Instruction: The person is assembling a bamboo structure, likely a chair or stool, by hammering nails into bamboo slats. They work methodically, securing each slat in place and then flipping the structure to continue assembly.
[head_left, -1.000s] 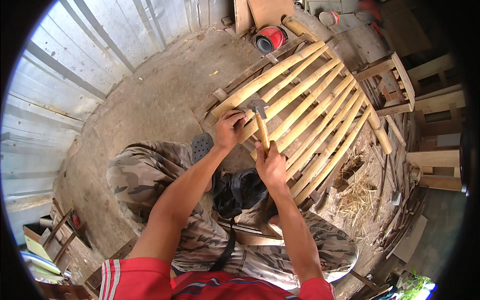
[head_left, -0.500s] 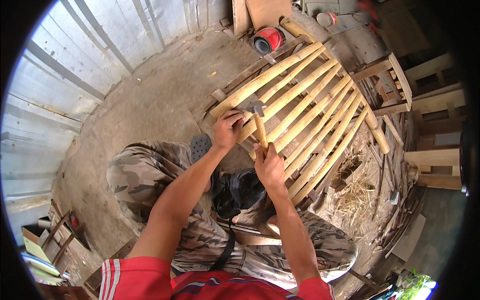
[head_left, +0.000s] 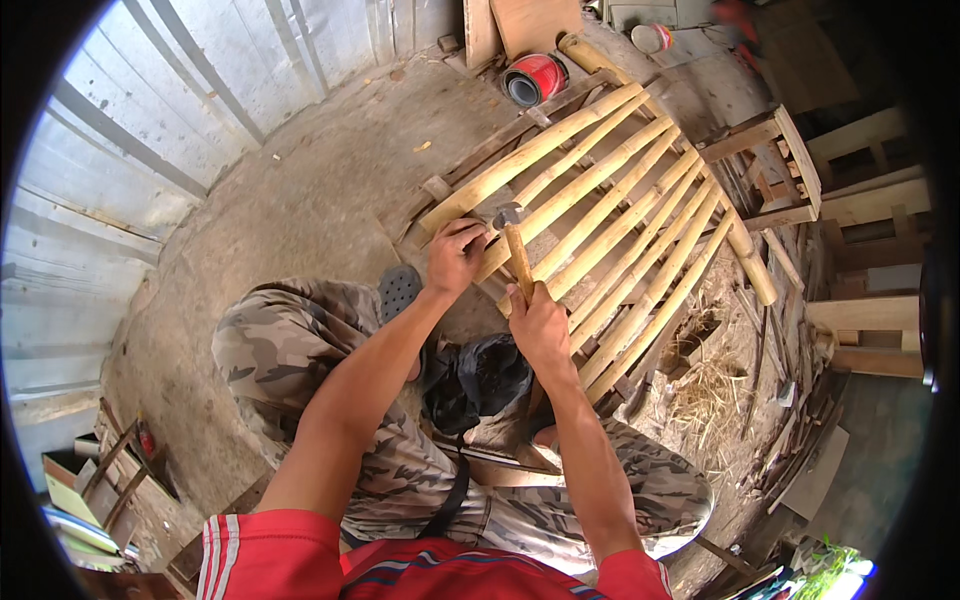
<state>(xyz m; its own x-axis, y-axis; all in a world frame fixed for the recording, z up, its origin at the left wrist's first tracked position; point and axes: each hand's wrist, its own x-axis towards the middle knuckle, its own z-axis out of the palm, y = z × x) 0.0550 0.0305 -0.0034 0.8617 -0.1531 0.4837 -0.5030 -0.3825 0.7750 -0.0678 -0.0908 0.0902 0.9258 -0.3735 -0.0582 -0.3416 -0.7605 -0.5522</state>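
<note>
My right hand (head_left: 541, 325) is wrapped round the wooden handle of a hammer (head_left: 519, 262), whose metal head points away from me. That head is just right of my left hand (head_left: 458, 257), over the near ends of the bamboo slats. My left hand's fingers are bent and pinched together at the end of a slat; what lies between them is too small to make out. The bamboo slats (head_left: 598, 172) run side by side in a fan, their far ends meeting a thick bamboo pole (head_left: 742, 252).
A black bag (head_left: 478, 383) lies between my legs. Beyond the slats stand a red can (head_left: 535, 79) and plywood boards (head_left: 535, 25). At right are a wooden frame (head_left: 765, 165), straw (head_left: 708, 400) and scrap sticks. A corrugated metal wall (head_left: 130, 130) bounds the left.
The hammer head has tipped very slightly left, toward my left hand. My left hand stays at the same slat end, still pinched.
</note>
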